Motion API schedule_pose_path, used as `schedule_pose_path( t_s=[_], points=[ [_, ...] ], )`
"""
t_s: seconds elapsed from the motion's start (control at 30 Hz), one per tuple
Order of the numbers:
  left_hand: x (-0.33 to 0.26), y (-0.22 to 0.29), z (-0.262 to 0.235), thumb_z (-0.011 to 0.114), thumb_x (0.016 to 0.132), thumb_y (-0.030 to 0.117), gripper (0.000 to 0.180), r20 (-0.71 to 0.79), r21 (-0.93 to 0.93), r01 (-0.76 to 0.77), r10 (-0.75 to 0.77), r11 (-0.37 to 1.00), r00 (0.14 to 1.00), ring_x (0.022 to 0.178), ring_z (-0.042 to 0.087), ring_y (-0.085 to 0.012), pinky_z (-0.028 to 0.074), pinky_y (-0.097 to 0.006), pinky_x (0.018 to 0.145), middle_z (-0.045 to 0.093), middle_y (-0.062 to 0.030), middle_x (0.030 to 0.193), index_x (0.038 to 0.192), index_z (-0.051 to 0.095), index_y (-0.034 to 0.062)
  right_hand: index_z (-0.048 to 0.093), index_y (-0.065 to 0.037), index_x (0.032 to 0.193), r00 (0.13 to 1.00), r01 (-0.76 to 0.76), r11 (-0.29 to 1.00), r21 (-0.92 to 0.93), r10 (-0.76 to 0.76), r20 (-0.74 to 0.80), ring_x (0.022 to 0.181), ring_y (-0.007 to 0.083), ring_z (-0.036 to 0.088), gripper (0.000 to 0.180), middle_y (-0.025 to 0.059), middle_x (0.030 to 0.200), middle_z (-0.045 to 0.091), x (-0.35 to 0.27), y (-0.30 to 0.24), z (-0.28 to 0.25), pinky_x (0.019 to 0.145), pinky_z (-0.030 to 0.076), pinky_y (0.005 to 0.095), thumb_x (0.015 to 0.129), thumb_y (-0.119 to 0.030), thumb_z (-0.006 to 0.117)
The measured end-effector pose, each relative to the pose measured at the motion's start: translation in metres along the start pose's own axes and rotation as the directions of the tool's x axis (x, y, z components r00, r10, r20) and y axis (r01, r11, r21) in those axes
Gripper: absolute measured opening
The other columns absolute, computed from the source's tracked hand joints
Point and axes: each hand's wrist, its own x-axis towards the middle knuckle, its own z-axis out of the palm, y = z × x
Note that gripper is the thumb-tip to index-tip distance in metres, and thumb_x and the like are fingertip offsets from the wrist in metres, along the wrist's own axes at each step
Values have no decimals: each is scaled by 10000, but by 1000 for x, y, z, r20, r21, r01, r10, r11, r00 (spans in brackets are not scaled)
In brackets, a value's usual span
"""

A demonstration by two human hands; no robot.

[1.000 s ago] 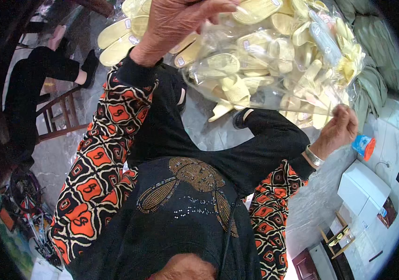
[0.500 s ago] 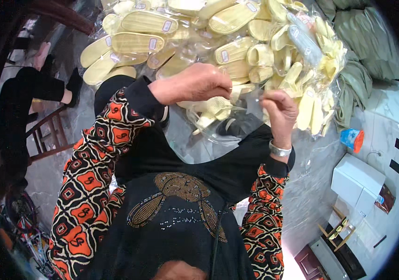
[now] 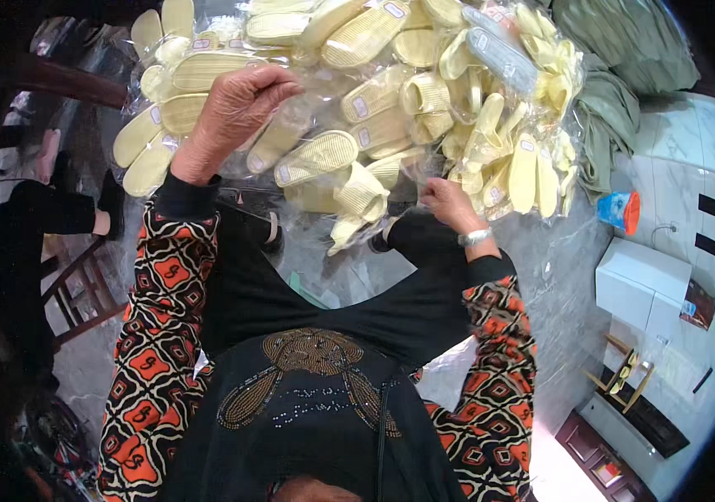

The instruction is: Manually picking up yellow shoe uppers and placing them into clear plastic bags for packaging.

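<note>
My left hand [image 3: 240, 110] is raised over the left part of a pile of bagged slippers. Its thumb and fingers are pinched together; whatever they may hold is too fine to make out. Lower and to the right, my right hand [image 3: 451, 203] pinches the edge of a clear plastic bag [image 3: 414, 170]. Pale yellow slippers [image 3: 363, 194] with a ribbed strap lie by this bag, above the gap between my knees. Glare on the film hides which slippers are inside it.
More yellow slippers [image 3: 366, 38] in clear bags, and a grey-blue pair [image 3: 500, 60], spread across the far side. Grey-green sacks [image 3: 625, 46] stand at the far right. A blue and orange container [image 3: 618, 211] and a white cabinet [image 3: 642, 284] are to the right. Another person's dark-clothed leg [image 3: 48, 213] shows at left.
My hands have moved apart: the left went up and to the left, the right down and slightly left. The view has shifted a little, and the slippers between my hands show more fully.
</note>
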Motion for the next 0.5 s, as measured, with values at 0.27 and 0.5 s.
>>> schedule_pose_path(
  t_s=[0.27, 0.5],
  points=[
    [7, -8, 26, 594, 770, 175, 115, 67, 134, -8, -1, 991, 998, 550, 532, -284, 418, -329, 490, 557, -148, 655, 759, 595, 61, 618, -119, 934, 969, -207, 761, -615, 71, -238, 1245, 334, 232, 234, 74, 1374, 240, 70, 73, -17, 920, 307, 513, 736, -149, 497],
    [14, -2, 35, 586, 744, 180, 143, 179, 269, -74, 25, 960, 984, 623, 533, -338, 406, -407, 517, 533, -149, 649, 705, 526, 57, 369, -157, 1280, 942, -279, 475, -835, 304, -142, 1300, 218, 139, 428, -31, 1424, 108, 128, 100, -24, 978, 214, 505, 852, -177, 349]
  ],
)
